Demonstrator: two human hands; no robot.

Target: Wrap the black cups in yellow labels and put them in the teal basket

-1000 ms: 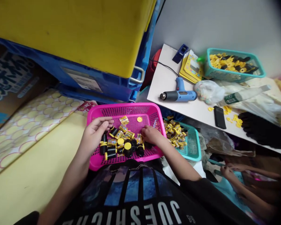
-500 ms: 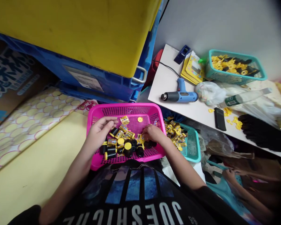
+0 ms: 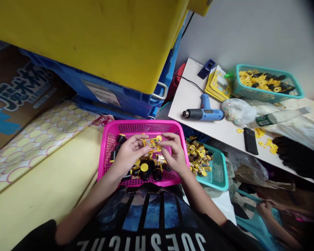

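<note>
A pink mesh basket (image 3: 108, 146) rests on my lap, holding several black and yellow caps (image 3: 144, 169) and small yellow wrapped pieces. My left hand (image 3: 129, 153) and my right hand (image 3: 174, 151) have come together above the basket. Both pinch one small yellow wrapped piece (image 3: 152, 143) between their fingertips. A teal basket (image 3: 219, 170) with more yellow wrapped pieces sits just right of the pink one.
Stacked yellow and blue crates (image 3: 115, 52) loom at the upper left. A white table (image 3: 188, 101) at the right carries a blue heat gun (image 3: 205, 112), a black phone (image 3: 250, 145), a bottle (image 3: 277, 116) and another teal basket (image 3: 267, 85). Another person's hand (image 3: 265, 209) shows at lower right.
Both hands lifted from the pile of parts and met over the basket's middle, now holding one yellow wrapped piece between them. The view shifted slightly.
</note>
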